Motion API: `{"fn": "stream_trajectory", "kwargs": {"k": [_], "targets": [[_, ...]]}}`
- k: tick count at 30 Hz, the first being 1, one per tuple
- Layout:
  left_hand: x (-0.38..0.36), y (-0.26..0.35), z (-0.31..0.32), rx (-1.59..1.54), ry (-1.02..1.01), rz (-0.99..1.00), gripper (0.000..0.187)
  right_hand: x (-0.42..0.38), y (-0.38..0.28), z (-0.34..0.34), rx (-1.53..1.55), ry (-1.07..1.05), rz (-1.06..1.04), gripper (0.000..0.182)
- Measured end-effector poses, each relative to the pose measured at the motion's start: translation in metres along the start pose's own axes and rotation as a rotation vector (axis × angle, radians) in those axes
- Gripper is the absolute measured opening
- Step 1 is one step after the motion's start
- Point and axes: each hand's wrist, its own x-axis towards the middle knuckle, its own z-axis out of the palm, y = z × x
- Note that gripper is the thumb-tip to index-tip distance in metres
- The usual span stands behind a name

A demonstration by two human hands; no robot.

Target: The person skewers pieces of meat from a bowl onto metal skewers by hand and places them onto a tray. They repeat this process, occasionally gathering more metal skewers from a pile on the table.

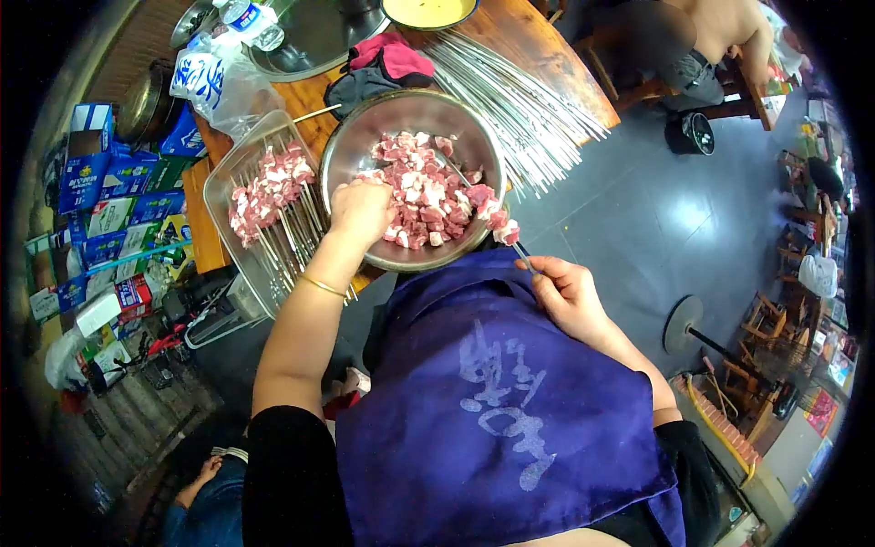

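A steel bowl holds a heap of raw meat cubes, pink with pale fat. Over the bowl's left side, my left hand dips curled fingers against the meat; whatever they grip is hidden. My right hand pinches the lower end of a thin metal skewer. Several meat cubes are threaded on it, lying across the bowl's right rim. To the left, a clear plastic tray contains loaded meat skewers, their metal ends pointing toward me.
Bare metal skewers lie fanned on the wooden table. Behind the bowl are a pink and grey cloth, a water bottle and a basin of yellow liquid. Stacked boxes stand left; another person sits at far right.
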Motion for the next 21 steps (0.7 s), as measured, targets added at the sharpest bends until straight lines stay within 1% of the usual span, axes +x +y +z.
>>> {"fn": "stream_trajectory", "kwargs": {"k": [3, 6, 8, 9, 10, 12, 15, 18, 19, 21], "targets": [[0.011, 0.0, 0.007, 0.026, -0.121, -0.03, 0.015, -0.002, 0.001, 0.003, 0.01, 0.019, -0.02, 0.025], [0.015, -0.001, 0.0, -0.211, -0.181, -0.113, 0.014, -0.004, 0.005, 0.005, 0.021, 0.031, -0.03, 0.026], [0.017, -0.015, 0.019, -0.877, -0.195, -0.165, 0.012, -0.006, 0.002, 0.005, 0.027, 0.035, -0.017, 0.026], [0.016, -0.014, 0.012, -1.209, -0.202, -0.189, 0.012, -0.007, 0.001, 0.006, 0.039, 0.04, -0.008, 0.026], [0.01, -0.012, 0.005, -1.582, -0.151, -0.287, 0.014, -0.007, 0.0, 0.007, 0.051, 0.043, 0.0, 0.026], [0.004, -0.016, -0.007, -1.885, -0.127, -0.285, 0.017, -0.006, 0.001, 0.008, 0.053, 0.038, -0.003, 0.026], [-0.003, -0.01, -0.018, -2.201, -0.035, -0.256, 0.017, -0.004, 0.001, 0.009, 0.013, 0.019, -0.044, 0.026], [-0.006, -0.004, -0.022, -2.372, -0.007, -0.149, 0.017, -0.002, -0.004, 0.012, -0.022, 0.007, -0.079, 0.026], [-0.006, -0.004, -0.018, -2.298, 0.033, -0.117, 0.017, -0.001, -0.005, 0.013, -0.026, 0.004, -0.08, 0.025], [-0.008, -0.008, -0.021, -2.292, 0.051, -0.13, 0.016, 0.0, -0.007, 0.014, -0.042, -0.008, -0.08, 0.025]]}}
